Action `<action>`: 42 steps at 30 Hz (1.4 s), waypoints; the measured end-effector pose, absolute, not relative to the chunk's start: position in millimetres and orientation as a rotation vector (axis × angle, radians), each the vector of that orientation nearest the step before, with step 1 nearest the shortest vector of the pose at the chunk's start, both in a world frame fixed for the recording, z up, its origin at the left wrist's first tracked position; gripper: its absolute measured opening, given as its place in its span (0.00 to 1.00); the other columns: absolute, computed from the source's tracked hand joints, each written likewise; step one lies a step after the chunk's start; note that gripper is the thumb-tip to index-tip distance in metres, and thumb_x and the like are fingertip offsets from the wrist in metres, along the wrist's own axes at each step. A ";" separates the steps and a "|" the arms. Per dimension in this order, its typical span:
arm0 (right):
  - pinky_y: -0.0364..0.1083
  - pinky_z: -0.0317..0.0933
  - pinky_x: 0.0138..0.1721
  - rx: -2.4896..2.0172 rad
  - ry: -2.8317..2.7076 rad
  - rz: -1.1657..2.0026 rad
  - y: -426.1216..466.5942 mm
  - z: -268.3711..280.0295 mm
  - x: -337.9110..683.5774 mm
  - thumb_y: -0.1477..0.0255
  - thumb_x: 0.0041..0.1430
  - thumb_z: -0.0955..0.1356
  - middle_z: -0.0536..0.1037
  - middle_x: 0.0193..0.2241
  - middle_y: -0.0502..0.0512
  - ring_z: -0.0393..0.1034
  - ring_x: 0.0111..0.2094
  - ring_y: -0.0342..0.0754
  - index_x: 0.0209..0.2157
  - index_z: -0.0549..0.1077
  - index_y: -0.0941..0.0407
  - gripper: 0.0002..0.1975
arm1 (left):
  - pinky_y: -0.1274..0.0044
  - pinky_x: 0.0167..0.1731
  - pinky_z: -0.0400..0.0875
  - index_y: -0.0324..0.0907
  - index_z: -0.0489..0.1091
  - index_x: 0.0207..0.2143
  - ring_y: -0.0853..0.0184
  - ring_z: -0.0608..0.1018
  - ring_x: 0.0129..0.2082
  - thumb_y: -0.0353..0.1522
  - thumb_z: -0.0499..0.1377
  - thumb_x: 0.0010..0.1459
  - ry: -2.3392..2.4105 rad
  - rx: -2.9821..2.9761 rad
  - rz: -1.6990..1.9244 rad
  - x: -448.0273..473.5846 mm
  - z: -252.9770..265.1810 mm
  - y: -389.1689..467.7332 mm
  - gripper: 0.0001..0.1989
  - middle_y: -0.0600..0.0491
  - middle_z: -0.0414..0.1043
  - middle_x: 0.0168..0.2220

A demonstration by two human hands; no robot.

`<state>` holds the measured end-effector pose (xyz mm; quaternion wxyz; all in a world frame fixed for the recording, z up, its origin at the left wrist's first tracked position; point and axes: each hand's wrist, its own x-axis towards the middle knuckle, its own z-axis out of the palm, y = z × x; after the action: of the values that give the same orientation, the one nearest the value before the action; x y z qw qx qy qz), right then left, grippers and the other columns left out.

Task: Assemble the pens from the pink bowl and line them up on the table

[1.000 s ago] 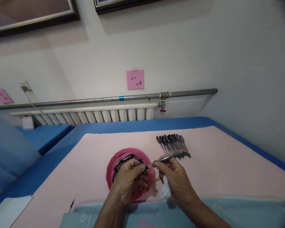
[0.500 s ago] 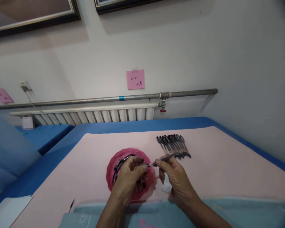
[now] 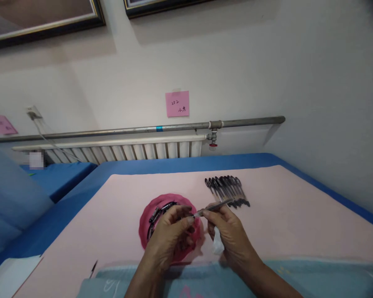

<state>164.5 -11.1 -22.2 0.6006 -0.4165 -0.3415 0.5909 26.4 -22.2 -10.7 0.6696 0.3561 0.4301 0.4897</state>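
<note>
A slim pen (image 3: 217, 205) slants between my hands, its rear end up to the right. My right hand (image 3: 231, 231) pinches its barrel, and a crumpled white tissue (image 3: 218, 243) hangs tucked in the lower fingers. Over the pink bowl (image 3: 142, 229), my left hand (image 3: 169, 231) is closed at the pen's front end; whether a small part is in those fingers is hidden. Black pen caps (image 3: 155, 215) lie in the bowl, partly covered by that hand. Beyond my right hand, several capped pens (image 3: 225, 188) lie side by side in a row.
Pink paper (image 3: 118, 207) covers most of the blue table (image 3: 186, 162). A single pen or refill (image 3: 93, 268) lies at the lower left, near a white sheet (image 3: 12, 273). Teal cloth (image 3: 313, 275) runs along the near edge. Behind stand a radiator (image 3: 143, 150) and a pipe valve (image 3: 213, 138).
My hands stay nearly in place over the bowl. The pen's front end and my left fingertips have shifted slightly; the row of pens is unchanged.
</note>
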 end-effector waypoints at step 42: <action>0.39 0.45 0.15 -0.982 -0.877 1.447 -7.7 -23.1 166.6 0.67 0.46 0.70 0.62 0.10 0.40 0.52 0.12 0.38 0.25 0.67 0.55 0.08 | 0.82 0.13 0.59 0.41 0.64 0.24 0.74 0.66 0.12 0.44 0.61 0.46 1.089 0.924 1.036 17.1 -12.9 -18.4 0.17 0.57 0.68 0.17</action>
<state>166.6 -7.7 -23.1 0.5586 -0.4165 -0.3717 0.6135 17.1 -18.4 -12.9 0.6354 0.4045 0.4765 0.4535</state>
